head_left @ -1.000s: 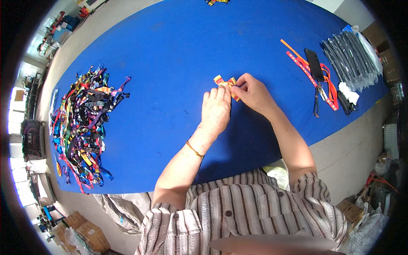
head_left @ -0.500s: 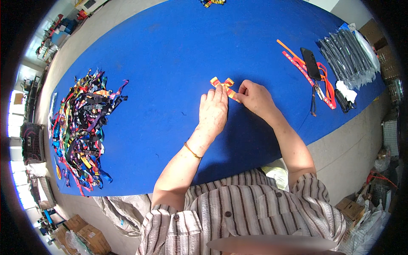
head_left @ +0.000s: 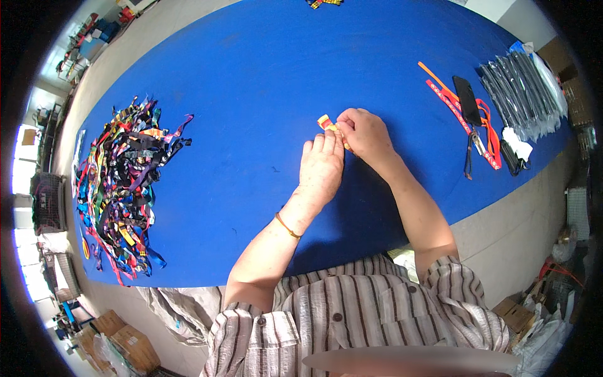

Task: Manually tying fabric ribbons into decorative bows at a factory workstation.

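Observation:
A short yellow-and-red ribbon (head_left: 325, 122), folded into loops, lies on the blue tabletop in front of me. The fingers of my left hand (head_left: 322, 164) are close together over its near side, holding it down; the thumb is hidden. From the right, my right hand (head_left: 367, 135) pinches the ribbon between thumb and bent fingers, covering its right loop. Only the left loop and a strip of yellow between the hands show. Both hands touch or nearly touch each other.
A big heap of colourful straps (head_left: 125, 188) covers the table's left side, with yellow-handled scissors (head_left: 86, 247) beside it. To the right lie red and orange lanyards (head_left: 447, 100), a black phone (head_left: 466, 99) and a stack of plastic-wrapped dark packets (head_left: 521, 94). A small patterned bundle (head_left: 325, 3) sits at the far edge.
My right hand has moved up and left from the ribbon's lower right tail to its upper right loop, which it now covers. My left hand stays on the ribbon. The view has shifted slightly.

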The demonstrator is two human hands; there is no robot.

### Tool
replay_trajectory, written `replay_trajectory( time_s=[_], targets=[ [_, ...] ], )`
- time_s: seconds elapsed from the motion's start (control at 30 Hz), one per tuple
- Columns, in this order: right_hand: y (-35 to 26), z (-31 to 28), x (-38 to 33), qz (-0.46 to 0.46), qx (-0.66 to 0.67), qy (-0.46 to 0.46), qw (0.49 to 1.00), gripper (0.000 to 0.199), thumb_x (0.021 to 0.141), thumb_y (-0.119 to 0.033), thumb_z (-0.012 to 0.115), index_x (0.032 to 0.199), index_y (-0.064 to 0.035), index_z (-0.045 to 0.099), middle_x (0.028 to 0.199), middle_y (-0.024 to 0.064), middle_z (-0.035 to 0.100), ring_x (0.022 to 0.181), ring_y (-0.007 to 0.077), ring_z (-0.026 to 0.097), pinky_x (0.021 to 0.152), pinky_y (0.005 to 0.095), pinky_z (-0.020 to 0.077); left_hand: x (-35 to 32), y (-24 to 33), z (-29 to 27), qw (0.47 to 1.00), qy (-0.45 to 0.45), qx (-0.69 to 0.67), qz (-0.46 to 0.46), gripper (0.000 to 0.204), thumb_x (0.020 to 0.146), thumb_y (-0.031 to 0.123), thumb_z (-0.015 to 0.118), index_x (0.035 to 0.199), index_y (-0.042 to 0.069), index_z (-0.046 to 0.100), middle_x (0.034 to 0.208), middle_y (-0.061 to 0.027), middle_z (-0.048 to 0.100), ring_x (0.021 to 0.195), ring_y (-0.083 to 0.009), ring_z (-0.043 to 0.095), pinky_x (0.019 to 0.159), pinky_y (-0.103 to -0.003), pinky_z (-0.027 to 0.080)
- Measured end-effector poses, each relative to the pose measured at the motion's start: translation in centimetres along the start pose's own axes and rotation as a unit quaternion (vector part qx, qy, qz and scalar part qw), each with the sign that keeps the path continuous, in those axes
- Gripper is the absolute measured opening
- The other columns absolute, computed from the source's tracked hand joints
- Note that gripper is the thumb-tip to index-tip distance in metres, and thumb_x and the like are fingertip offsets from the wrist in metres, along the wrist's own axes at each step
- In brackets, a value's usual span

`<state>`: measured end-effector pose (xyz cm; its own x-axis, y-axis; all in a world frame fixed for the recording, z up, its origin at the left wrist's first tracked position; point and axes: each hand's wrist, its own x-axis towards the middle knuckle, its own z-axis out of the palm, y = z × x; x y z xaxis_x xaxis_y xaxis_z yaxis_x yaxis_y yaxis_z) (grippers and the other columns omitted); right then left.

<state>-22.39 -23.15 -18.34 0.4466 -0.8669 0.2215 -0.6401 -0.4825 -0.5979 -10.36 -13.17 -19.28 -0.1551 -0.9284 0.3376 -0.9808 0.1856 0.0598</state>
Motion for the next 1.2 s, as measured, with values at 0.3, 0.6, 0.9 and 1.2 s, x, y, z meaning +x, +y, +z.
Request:
replay_trajectory(
  time_s=[0.3,0.6,0.9,1.2],
  targets=[
    [-1.3,1.0,-0.8,-0.016,-0.002,0.052,0.999,0.016,0.088,-0.022,0.064,0.099,-0.0101,0.062,0.092,0.0106,0.066,0.083,0.031,0.066,0.071,0.0433,0.0526,0.3,0.0,-0.5,0.994,-0.088,0.001,-0.058,0.04,0.078,0.007,0.058,0.117,-0.001,0.057,0.108,-0.0103,0.057,0.1,-0.0231,0.055,0.079,-0.037,0.044],
    [-1.7,0.1,-1.2,-0.035,-0.01,0.044,0.998,0.009,0.09,-0.016,0.065,0.095,-0.0077,0.064,0.086,0.0097,0.062,0.075,0.028,0.062,0.067,0.038,0.0501,-0.6,0.0,-0.4,0.998,0.021,0.05,0.011,0.039,0.078,0.023,0.057,0.109,0.0,0.061,0.096,-0.0074,0.054,0.087,-0.0201,0.05,0.071,-0.033,0.038],
    [-1.7,0.2,-0.9,-0.021,-0.004,0.022,1.0,0.009,0.091,-0.016,0.063,0.093,-0.0064,0.062,0.087,0.0096,0.061,0.075,0.0272,0.06,0.067,0.0369,0.049,-0.4,-0.6,-0.6,0.999,0.045,0.013,0.026,0.035,0.078,0.021,0.059,0.104,-0.002,0.063,0.095,-0.0068,0.055,0.087,-0.0201,0.05,0.071,-0.033,0.038],
    [-1.8,0.5,-0.9,-0.024,0.001,0.038,0.999,0.009,0.09,-0.015,0.064,0.093,-0.0063,0.063,0.088,0.0099,0.062,0.076,0.0274,0.061,0.068,0.0368,0.0492,-0.4,-0.7,-0.2,0.999,0.037,0.004,0.015,0.033,0.077,0.019,0.059,0.103,-0.001,0.061,0.094,-0.0076,0.054,0.086,-0.0211,0.051,0.073,-0.034,0.039]
  ],
)
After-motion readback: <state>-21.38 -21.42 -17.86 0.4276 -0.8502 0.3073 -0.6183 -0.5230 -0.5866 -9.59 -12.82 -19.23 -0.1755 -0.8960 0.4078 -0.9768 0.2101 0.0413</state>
